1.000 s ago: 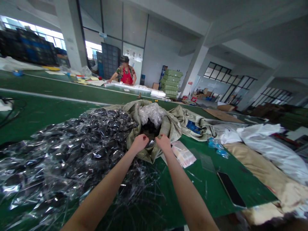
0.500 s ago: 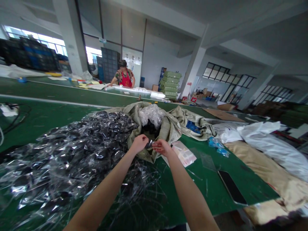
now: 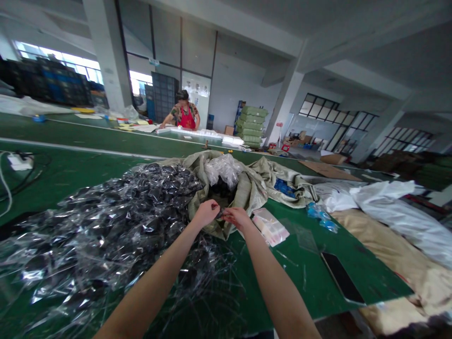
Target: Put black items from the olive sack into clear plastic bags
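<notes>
In front of the open mouth of an olive woven sack [image 3: 247,190], my two hands are close together. A small dark item in clear plastic [image 3: 221,213] lies between them, its exact kind too small to make out. My left hand [image 3: 207,212] is closed in a pinch at its left side. From the right, the fingers of my right hand [image 3: 237,217] close on it. To the left spreads a large heap of dark pieces in clear plastic bags [image 3: 141,207]. Crumpled clear plastic [image 3: 223,169] and more dark pieces show in the sack's mouth.
Right of my hands lie a packet of clear bags [image 3: 270,227] and a phone [image 3: 342,277] on the green table [image 3: 303,301]. Blue wrapped pieces [image 3: 322,216] lie farther back. A person in a red apron [image 3: 188,117] stands across the tables. Tan sacks [image 3: 388,245] line the right edge.
My hands have drawn closer together around the small wrapped item, the left moving slightly right. The whole view has shifted a little. The heap and sack look the same.
</notes>
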`<state>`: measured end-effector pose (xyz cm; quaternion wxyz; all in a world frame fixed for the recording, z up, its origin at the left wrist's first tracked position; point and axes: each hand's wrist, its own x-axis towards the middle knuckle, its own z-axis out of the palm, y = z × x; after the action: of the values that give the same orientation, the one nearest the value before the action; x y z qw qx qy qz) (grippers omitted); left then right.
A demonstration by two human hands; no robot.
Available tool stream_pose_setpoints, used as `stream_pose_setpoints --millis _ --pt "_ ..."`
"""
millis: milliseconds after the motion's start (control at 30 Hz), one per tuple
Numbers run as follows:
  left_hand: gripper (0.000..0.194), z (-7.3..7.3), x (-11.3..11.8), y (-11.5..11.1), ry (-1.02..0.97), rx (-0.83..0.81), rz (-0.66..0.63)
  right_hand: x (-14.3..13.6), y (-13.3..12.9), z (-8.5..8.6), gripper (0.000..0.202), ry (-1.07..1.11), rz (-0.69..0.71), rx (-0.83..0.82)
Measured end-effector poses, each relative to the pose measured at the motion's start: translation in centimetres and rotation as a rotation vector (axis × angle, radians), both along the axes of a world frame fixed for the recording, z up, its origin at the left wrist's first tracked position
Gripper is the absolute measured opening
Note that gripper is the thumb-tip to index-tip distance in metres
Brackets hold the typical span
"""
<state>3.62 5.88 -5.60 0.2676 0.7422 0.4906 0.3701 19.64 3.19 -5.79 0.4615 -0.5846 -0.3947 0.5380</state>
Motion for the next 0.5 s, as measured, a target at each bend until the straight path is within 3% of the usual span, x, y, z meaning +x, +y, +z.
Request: stream_pose_setpoints --millis 200,500 --pt "0.013 -0.4 0.4 -0.1 0.036 -0.036 0.037 0.5 0.1 0.7 0.008 -0.374 -0.055 0.032" --pt "0.013 1.2 1.3 -0.3 0.056 -0.074 0.212 0.9 0.3 7.0 0.012 -0.944 -0.082 0.278"
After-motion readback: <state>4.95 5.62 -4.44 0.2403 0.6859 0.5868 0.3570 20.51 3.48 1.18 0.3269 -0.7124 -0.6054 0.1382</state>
